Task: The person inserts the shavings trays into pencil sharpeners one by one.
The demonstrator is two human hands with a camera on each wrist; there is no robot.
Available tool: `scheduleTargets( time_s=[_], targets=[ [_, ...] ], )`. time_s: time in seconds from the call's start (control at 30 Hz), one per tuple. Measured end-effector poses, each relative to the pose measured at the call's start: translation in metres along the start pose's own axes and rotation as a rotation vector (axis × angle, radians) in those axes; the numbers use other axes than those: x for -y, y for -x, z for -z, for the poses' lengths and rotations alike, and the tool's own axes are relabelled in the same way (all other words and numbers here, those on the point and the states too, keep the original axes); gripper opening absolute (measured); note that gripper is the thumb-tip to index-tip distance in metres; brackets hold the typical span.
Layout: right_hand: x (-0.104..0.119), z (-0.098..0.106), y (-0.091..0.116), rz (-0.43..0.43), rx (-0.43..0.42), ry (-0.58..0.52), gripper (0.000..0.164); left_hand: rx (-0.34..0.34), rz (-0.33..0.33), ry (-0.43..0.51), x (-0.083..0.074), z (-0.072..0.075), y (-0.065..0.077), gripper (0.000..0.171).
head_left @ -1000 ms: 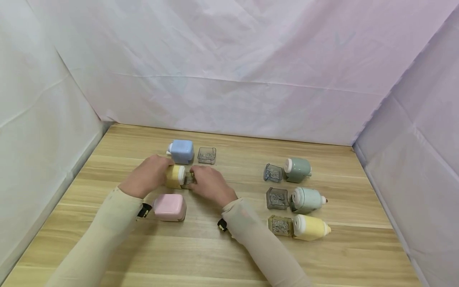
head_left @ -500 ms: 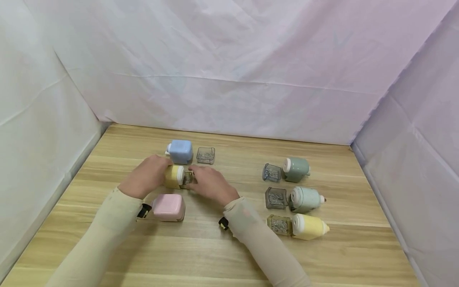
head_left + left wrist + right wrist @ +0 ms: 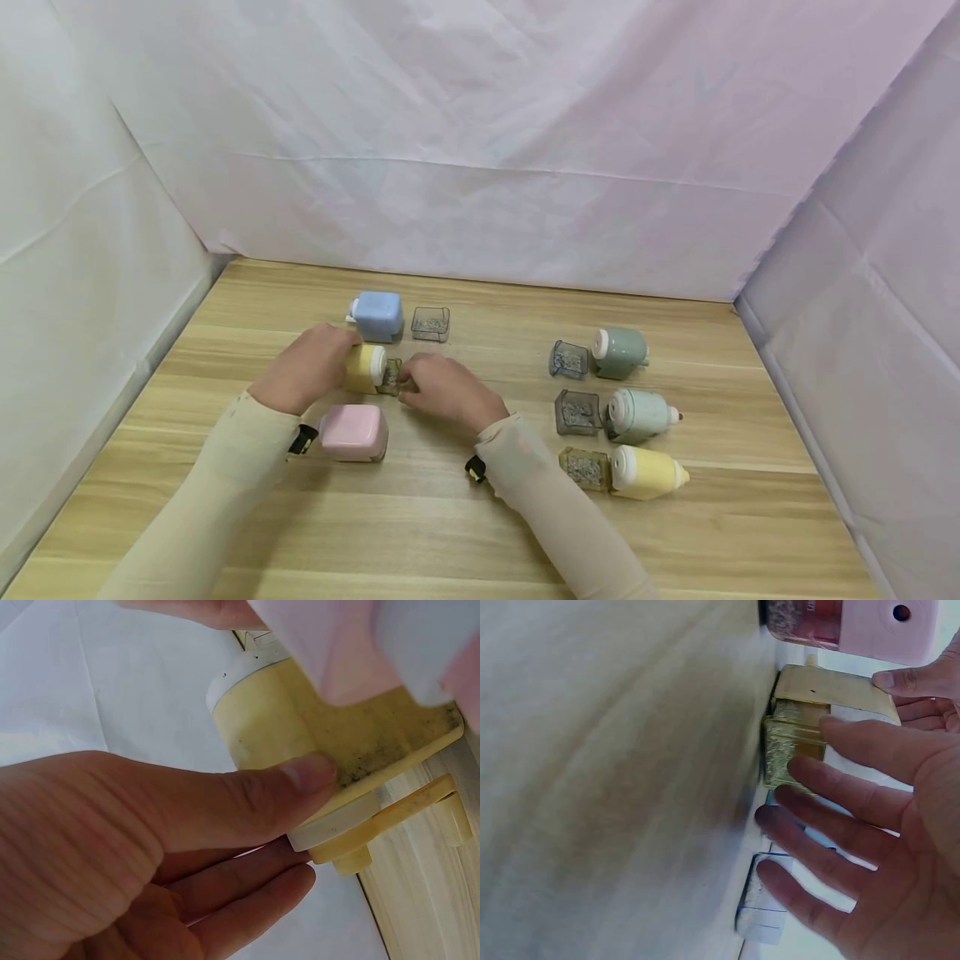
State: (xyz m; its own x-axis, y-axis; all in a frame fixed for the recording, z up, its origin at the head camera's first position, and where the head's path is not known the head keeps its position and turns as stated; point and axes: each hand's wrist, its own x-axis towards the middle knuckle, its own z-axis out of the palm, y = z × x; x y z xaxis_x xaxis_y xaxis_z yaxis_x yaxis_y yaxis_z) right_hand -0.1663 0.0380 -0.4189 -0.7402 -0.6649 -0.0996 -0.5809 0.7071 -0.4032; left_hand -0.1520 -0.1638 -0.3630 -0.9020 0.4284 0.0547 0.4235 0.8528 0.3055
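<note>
My left hand (image 3: 309, 368) grips a yellow crank pencil sharpener (image 3: 365, 369) lying on the wooden table. In the left wrist view its thumb (image 3: 262, 799) presses the smudged yellow side, near the crank (image 3: 409, 814). A clear yellowish shavings drawer (image 3: 389, 380) with grey bits inside sits partly out of this sharpener's right side. My right hand (image 3: 447, 389) is at the drawer's outer end. The right wrist view shows its fingers loosely stretched and spread, overlapping the drawer (image 3: 781, 754). A pink sharpener (image 3: 354, 432) stands nearer, and a blue one (image 3: 378, 317) farther back.
Beside the blue sharpener lies its separate drawer (image 3: 431, 323) of shavings. To the right stand a dark green sharpener (image 3: 622, 352), a mint one (image 3: 637, 414) and another yellow one (image 3: 647, 472), each with a filled drawer at its left. White cloth (image 3: 480, 217) hangs behind the table.
My right hand has drawn back slightly to the right from the yellow sharpener's drawer, showing more of it. My left hand and the sharpener have stayed in place.
</note>
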Motion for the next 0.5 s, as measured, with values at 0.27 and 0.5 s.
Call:
scheduleTargets(
  time_s=[0.27, 0.5],
  targets=[
    [-0.0007, -0.0036, 0.0004, 0.038, -0.006, 0.011, 0.03, 0.002, -0.006, -0.014, 0.0008, 0.0009, 0.0002, 0.025],
    [0.0004, -0.004, -0.0009, 0.037, 0.003, 0.038, 0.032, 0.008, -0.005, -0.007, 0.0016, 0.0012, 0.0002, 0.024]
  ],
)
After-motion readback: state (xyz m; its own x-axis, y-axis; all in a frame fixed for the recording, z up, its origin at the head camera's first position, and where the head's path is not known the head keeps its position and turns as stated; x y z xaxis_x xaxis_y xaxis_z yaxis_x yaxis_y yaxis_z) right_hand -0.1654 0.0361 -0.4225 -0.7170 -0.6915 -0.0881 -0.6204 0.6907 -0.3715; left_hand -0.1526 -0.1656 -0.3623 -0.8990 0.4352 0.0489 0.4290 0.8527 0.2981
